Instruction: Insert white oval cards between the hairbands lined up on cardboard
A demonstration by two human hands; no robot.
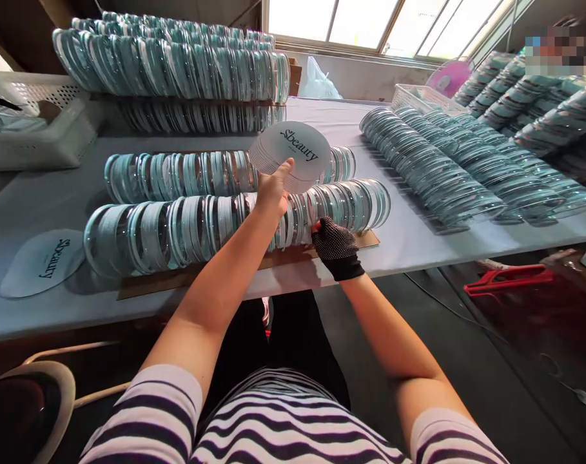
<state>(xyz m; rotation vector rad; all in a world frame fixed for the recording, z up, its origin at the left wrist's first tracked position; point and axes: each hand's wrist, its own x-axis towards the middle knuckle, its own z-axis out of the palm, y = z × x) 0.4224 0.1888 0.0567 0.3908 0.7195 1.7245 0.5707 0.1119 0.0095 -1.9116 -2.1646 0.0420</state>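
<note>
Grey table [409,245]: left hand [272,191] pinching printed discs [293,156]; gloved right hand [336,245] gripping front row of rings [176,232].

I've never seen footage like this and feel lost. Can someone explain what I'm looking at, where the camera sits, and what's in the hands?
There is no machine here: a person is working, and the one picture comes from a camera on their head, looking down past striped sleeves at both arms. The bare left hand holds up a stack of round cards printed "beauty". The right hand, in a black dotted glove, rests against the near row of round teal-rimmed discs standing on edge on a strip of cardboard. The grey table carries more such rows, a loose beauty card at left, and white baskets. What the discs are exactly I cannot tell.
</note>
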